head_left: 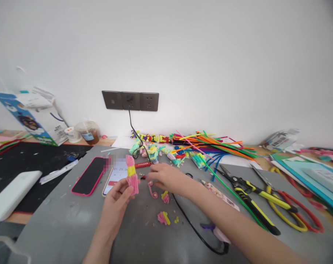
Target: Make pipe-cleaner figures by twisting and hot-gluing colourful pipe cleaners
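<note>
My left hand (118, 198) is closed round a pink-and-yellow fuzzy pipe-cleaner figure (132, 176), held upright with a rounded pink top, a yellow middle and a pink lower part. To its right, my right hand (165, 178) hangs low over the grey mat with bent fingers slightly apart, and I see nothing held in it. Close below those fingers lie a pink curled piece (153, 191) and a small pink-and-yellow piece (165, 197). Nearer to me is another pink-and-yellow piece (163, 218). Small red and black bits (143, 177) lie between the hands.
Two phones, one pink-edged (89, 176) and one showing a timer (115, 179), lie left. Colourful pipe cleaners (218, 145) are heaped behind. Pliers (249, 194), scissors (290, 209) and a glue gun with a black cord (192, 227) occupy the right. A drink cup (88, 132) stands back left.
</note>
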Demonstrator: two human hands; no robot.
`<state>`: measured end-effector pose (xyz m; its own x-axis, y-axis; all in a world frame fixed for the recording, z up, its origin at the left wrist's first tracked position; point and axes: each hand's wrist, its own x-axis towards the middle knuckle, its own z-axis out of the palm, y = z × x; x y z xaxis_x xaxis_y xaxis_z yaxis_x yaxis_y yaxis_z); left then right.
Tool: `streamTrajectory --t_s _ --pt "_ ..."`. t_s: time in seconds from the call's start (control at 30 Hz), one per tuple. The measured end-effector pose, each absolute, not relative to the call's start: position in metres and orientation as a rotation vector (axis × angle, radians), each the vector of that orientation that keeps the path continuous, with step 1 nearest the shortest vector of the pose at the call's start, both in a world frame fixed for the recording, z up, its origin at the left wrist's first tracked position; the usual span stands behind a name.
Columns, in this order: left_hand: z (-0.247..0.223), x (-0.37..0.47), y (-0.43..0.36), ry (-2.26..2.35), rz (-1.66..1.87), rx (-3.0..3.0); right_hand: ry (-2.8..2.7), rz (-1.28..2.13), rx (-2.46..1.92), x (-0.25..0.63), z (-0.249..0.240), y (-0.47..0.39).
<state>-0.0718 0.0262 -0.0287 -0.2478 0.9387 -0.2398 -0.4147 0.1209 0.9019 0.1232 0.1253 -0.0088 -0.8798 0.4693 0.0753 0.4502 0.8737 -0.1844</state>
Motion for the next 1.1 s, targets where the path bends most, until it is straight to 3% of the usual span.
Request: streamTrajectory --t_s 0.37,0.63,0.83,1.1 --pt "-0.034 -0.071 0.024 1.148 1.394 0.663 -3.114 0.089 -0.32 0.098 -0.01 0.133" --pt "-0.035 -0.074 0.025 1.134 1.401 0.684 -2.984 0.446 -0.455 0.12 0.024 0.133" --pt "-0.036 -0.066 0.021 0.891 1.186 0.662 -2.769 0.893 -0.539 0.148 0.046 0.118" --pt "-0.034 -0.053 0.017 0.653 1.049 0.706 -2.797 1.018 -0.692 0.158 0.057 0.099"
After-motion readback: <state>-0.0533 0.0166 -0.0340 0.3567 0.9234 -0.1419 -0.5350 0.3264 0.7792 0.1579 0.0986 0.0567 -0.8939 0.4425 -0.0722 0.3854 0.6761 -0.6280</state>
